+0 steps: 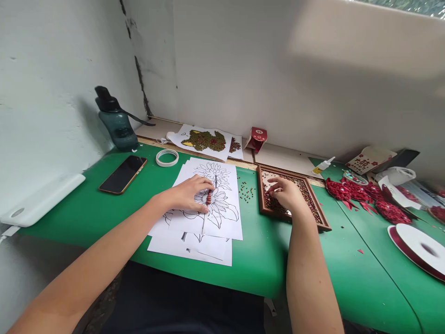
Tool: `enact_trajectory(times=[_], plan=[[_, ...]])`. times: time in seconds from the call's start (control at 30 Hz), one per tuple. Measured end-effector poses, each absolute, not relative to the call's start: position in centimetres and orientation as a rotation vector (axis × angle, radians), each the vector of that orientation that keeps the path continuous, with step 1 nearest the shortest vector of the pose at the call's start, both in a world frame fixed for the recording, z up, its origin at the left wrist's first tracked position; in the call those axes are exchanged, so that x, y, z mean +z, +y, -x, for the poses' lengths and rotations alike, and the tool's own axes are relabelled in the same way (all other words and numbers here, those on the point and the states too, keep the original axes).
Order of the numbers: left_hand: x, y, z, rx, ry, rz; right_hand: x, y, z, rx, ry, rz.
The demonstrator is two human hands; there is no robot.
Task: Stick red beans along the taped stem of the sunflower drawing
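My left hand [189, 192] lies on a white sheet [231, 227] printed with outlined flowers. Its thumb and fingers are apart, curving around a short cluster of small dark-red beans [209, 197] at a flower's centre. A thin stick-like shape [204, 225] runs down the sheet by the thumb; what it is I cannot tell. Over on the right, my right hand [283, 192] reaches into a brown wooden frame tray [321, 218] with many small dark-red and brown beans [308, 202]. Its fingertips are drawn together low over them; anything pinched there is too small to make out.
Loose greenish beans [246, 191] lie between sheet and tray. Behind is a bean-covered picture [205, 140]. Around stand a bottle [120, 125], phone [123, 174], tape roll [167, 158], red box [257, 138], glue bottle [323, 166], red ribbon flowers [358, 190] and ribbon spool [419, 248].
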State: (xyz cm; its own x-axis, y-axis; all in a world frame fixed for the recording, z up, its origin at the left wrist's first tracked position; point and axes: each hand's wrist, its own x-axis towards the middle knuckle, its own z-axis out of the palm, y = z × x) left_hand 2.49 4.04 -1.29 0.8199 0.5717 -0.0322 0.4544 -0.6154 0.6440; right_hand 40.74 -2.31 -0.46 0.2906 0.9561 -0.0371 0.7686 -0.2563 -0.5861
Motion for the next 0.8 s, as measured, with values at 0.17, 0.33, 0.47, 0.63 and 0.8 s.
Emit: enact_trajectory(times=[0.17,0.33,0.47,0.63,0.8], plan=[[-1.3,3.9,-2.3,0.185,0.743,-2.356,-0.8,-2.2,-40.8,0.502,-1.569,2.096],[-1.4,3.9,-2.2,0.189,0.746,-2.336,-0.7,-2.3,-40.2,0.465,-1.627,2.13],[-1.4,3.9,-2.2,0.19,0.747,-2.324,-0.3,-2.3,-39.5,0.437,-1.694,2.191],[-1.3,3.9,-2.3,0.2,0.738,-2.34,0.2,-2.6,-39.1,0.395,-1.647,2.176],[-1.0,3.8,-2.5,0.19,0.756,-2.36,0.3,-2.7,-39.6,0.395,-1.583,2.189]])
